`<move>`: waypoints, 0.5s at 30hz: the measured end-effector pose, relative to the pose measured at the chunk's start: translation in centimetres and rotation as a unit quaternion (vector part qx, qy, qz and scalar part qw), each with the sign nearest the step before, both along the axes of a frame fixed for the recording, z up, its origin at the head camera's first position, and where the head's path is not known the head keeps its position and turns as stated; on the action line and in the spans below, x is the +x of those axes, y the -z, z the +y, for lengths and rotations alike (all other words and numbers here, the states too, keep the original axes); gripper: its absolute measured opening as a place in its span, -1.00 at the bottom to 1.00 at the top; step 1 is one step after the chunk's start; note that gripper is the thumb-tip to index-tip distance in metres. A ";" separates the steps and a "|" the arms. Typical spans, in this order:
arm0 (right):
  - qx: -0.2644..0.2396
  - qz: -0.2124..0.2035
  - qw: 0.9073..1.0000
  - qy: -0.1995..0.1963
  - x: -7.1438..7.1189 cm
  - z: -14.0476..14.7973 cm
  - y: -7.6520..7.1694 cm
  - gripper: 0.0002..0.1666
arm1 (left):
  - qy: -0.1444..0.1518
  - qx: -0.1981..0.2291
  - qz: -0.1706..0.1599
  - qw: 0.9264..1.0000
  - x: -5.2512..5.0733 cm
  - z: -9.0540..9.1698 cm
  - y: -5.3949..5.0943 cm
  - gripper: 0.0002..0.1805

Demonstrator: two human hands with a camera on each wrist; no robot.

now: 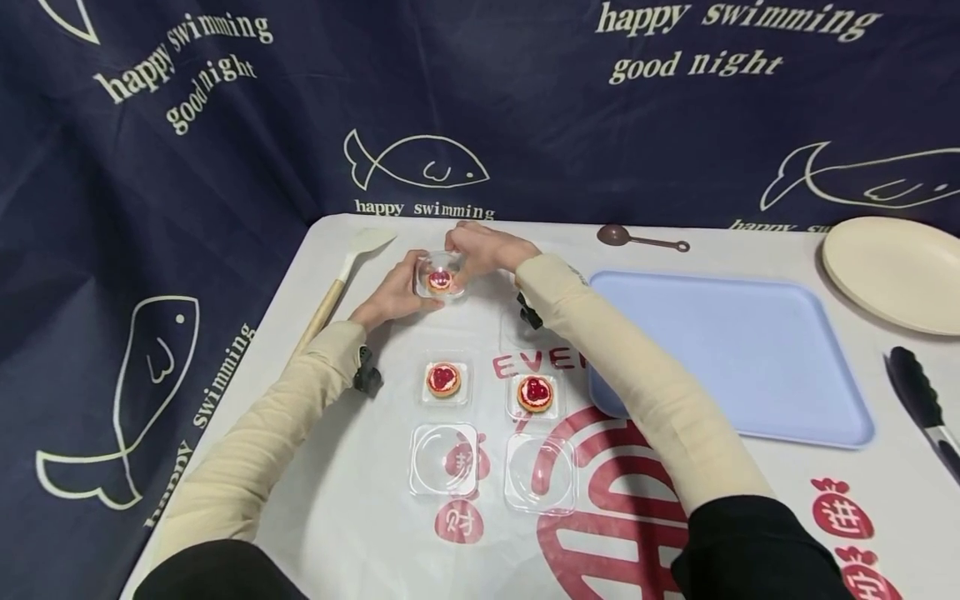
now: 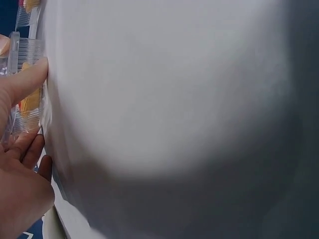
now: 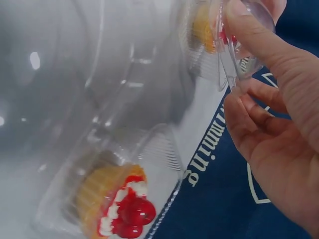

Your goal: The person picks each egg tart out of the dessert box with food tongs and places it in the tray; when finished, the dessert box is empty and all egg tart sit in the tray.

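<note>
Tart box (image 1: 440,271) held; cloth (image 1: 555,125) reads "happy swimming".

"happy swimming", "good night" on the navy cloth (image 1: 555,125)
Pale lettering (image 1: 697,65) upper left and right; on the desk (image 1: 352,500), mid-frame, red "EVE" (image 1: 517,365), partly covered; lower-right Chinese characters (image 1: 843,517) unclear.

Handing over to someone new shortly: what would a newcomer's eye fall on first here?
Probably the red-topped tart in the clear box, held by the left hand and right hand near the far table edge. Next, the pale blue tray on the head view's right; then the navy backdrop behind, with pale fish.
</note>
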State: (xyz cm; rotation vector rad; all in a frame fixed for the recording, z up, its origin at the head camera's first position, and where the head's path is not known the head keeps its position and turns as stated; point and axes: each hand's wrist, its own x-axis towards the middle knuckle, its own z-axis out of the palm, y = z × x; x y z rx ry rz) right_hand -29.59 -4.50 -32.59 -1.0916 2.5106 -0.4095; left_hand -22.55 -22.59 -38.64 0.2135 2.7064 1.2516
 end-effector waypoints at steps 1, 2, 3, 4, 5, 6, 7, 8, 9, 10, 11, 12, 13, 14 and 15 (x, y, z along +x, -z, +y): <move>-0.002 0.001 1.000 -0.001 0.0 0.0 0.0 -0.27 | 0.000 0.003 -0.001 1.000 0.0 0.0 0.0 0.01; -0.006 0.003 1.000 -0.004 0.0 0.1 0.0 -0.27 | 0.002 0.005 -0.002 1.000 0.0 0.0 0.0 0.02; -0.012 0.007 1.000 -0.011 0.0 0.1 0.1 -0.28 | 0.005 0.007 -0.002 1.000 0.0 0.0 0.0 0.03; -0.018 0.010 1.000 -0.015 0.0 0.1 0.2 -0.29 | 0.008 0.010 -0.002 1.000 0.0 0.0 0.1 0.03; -0.023 0.015 0.999 -0.021 0.0 0.1 0.3 -0.29 | 0.012 0.010 0.000 1.000 0.0 0.0 0.1 0.05; -0.029 0.021 0.999 -0.028 0.1 0.2 0.3 -0.31 | 0.016 0.010 0.004 1.000 0.0 -0.1 0.1 0.06; -0.036 0.029 0.998 -0.035 0.1 0.2 0.4 -0.31 | 0.021 0.006 0.009 1.000 0.0 -0.1 0.0 0.08; -0.040 0.038 0.998 -0.041 0.1 0.2 0.4 -0.32 | 0.025 0.001 0.014 1.000 0.0 -0.1 0.0 0.11; -0.043 0.045 0.997 -0.045 0.2 0.3 0.4 -0.32 | 0.030 -0.003 0.020 0.999 0.0 -0.1 -0.1 0.14; -0.046 0.049 0.997 -0.045 0.3 0.3 0.4 -0.32 | 0.035 -0.011 0.027 0.999 0.0 -0.2 -0.2 0.17; -0.047 0.056 0.996 -0.046 0.3 0.3 0.3 -0.32 | 0.041 -0.023 0.033 0.998 0.0 -0.2 -0.3 0.21; -0.049 0.061 0.996 -0.046 0.4 0.4 0.2 -0.32 | 0.047 -0.033 0.038 0.998 0.1 -0.3 -0.4 0.25; -0.051 0.065 0.996 -0.047 0.4 0.5 0.1 -0.32 | 0.052 -0.044 0.043 0.997 0.1 -0.3 -0.5 0.28; -0.052 0.070 0.995 -0.049 0.5 0.5 0.0 -0.31 | 0.056 -0.050 0.051 0.996 0.2 -0.4 -0.7 0.31; -0.055 0.076 0.994 -0.051 0.6 0.6 -0.1 -0.31 | 0.059 -0.055 0.060 0.995 0.3 -0.5 -1.0 0.32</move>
